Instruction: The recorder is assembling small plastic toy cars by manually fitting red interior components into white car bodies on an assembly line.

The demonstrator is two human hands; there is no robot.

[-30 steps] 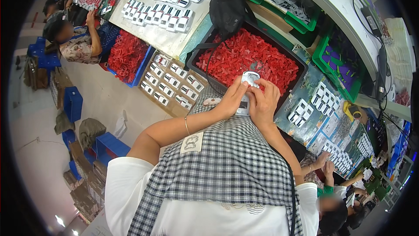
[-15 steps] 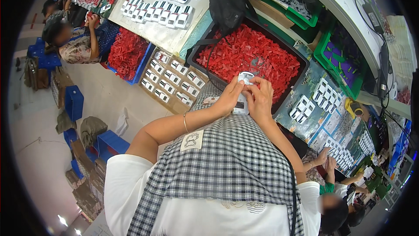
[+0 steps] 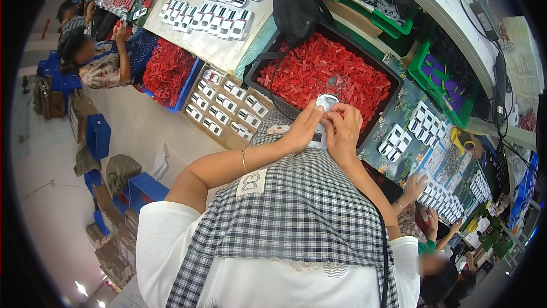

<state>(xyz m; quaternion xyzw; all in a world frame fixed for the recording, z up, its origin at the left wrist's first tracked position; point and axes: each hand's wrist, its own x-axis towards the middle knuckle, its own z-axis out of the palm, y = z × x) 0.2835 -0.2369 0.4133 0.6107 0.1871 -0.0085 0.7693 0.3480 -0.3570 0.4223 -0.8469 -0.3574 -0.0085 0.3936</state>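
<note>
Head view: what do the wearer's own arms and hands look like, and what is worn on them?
Both forearms are bare. The left hand has a thin bracelet at the wrist; the right hand shows no jewellery. Short white sleeves cover the upper arms, under a black-and-white checked apron.

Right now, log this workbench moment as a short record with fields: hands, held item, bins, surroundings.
left hand: left hand pinches the small white device from its left side
right hand: right hand grips the same device from the right, fingers on its front
held item: white, rounded top, held upright above the black bin's near edge
black bin: black bin filled with red plastic parts
black bag: black bag rests at the bin's far corner
cardboard tray: cardboard tray of white pieces, left of the bin
others: a seated person at far left
</note>
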